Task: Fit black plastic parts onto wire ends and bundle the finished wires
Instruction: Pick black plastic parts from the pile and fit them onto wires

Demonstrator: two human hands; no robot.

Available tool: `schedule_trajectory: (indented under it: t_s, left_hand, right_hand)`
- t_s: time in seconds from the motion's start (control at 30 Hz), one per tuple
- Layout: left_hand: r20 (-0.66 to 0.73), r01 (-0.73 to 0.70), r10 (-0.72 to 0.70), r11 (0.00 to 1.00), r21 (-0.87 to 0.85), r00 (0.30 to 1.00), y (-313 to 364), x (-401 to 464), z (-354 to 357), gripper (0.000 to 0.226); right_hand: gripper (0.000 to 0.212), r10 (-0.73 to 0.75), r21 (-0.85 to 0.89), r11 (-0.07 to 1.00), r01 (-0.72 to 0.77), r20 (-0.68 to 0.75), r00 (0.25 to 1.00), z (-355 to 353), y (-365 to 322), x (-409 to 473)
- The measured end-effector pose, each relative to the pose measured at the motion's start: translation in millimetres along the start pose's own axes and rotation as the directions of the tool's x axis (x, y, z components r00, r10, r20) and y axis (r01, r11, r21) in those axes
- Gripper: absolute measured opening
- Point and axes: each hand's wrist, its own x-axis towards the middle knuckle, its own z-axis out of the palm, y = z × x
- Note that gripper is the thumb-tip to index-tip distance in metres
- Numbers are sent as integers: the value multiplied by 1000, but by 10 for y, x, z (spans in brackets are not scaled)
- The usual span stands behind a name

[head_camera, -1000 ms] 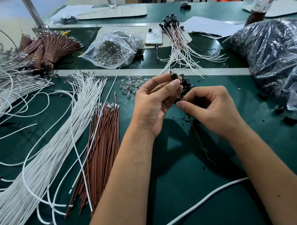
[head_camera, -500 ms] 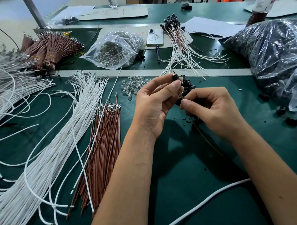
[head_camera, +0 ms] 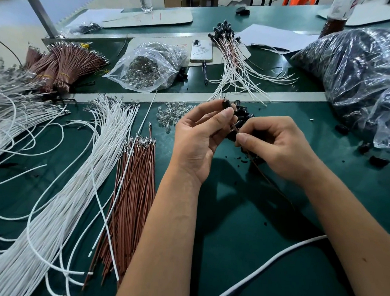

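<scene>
Your left hand [head_camera: 198, 145] pinches a small black plastic part [head_camera: 225, 103] at its fingertips above the green surface [head_camera: 242, 228], mid-way along its far edge. Your right hand [head_camera: 279, 149] has its fingers clenched around a thin brown wire [head_camera: 270, 184], beside a heap of black plastic parts [head_camera: 243, 115].

Green-topped workbench [head_camera: 252, 251] here. On the left a big spread of loose white wires [head_camera: 60, 186], next to them a neat row of brown wires [head_camera: 132, 190]. Small pile of clear bulbs [head_camera: 171, 115] near the metal divider strip [head_camera: 191, 98]. Behind it: tied brown bundles [head_camera: 59, 63], a clear bag of bulbs [head_camera: 148, 65], a phone [head_camera: 201, 50], finished wires with black caps [head_camera: 233, 60], and a big bag of black parts [head_camera: 360, 76] on the right
</scene>
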Motion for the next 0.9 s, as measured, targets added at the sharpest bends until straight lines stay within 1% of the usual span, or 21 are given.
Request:
schedule_trajectory:
  t_s: [0.1, 0.2, 0.33, 0.4, 0.5, 0.57, 0.67, 0.77, 0.9]
  left_hand:
    - [-20, -28, 28, 999, 17, 999, -1, 2, -2, 20]
    - [-33, -48, 48, 999, 22, 998, 2, 6, -8, 19]
    - [-18, -70, 71, 997, 43, 997, -6, 2, -8, 19]
    - [5, -104, 104, 993, 60, 995, -13, 3, -4, 20]
    - [97, -185, 174, 977, 110, 980, -41, -8, 22, 22]
    - [151, -217, 196, 966, 142, 969, -57, -17, 41, 22]
    - [169, -224, 199, 964, 143, 965, -63, -16, 45, 25]
    - [187, -226, 202, 967, 119, 961, -65, -20, 45, 23]
    - [210, -244, 213, 960, 134, 954, -79, -17, 41, 26]
  right_hand:
    - [20, -5, -4, 1000, 5, 14, 1000, -11, -3, 4]
    - [21, -14, -45, 999, 15, 26, 1000, -20, -8, 7]
    - [21, -17, -61, 998, 16, -18, 1000, -25, 14, 5]
    - [19, -19, -32, 999, 17, -61, 998, -2, 15, 7]
    - [11, -35, 21, 999, 38, -112, 993, 41, 13, 12]
    - [10, -53, 12, 998, 55, -130, 990, 48, 25, 16]
    - [15, -101, -3, 995, 101, -152, 983, 40, 38, 20]
    - [9, -123, -18, 992, 121, -172, 978, 36, 33, 31]
    - [5, -143, -20, 990, 141, -164, 976, 14, 35, 32]
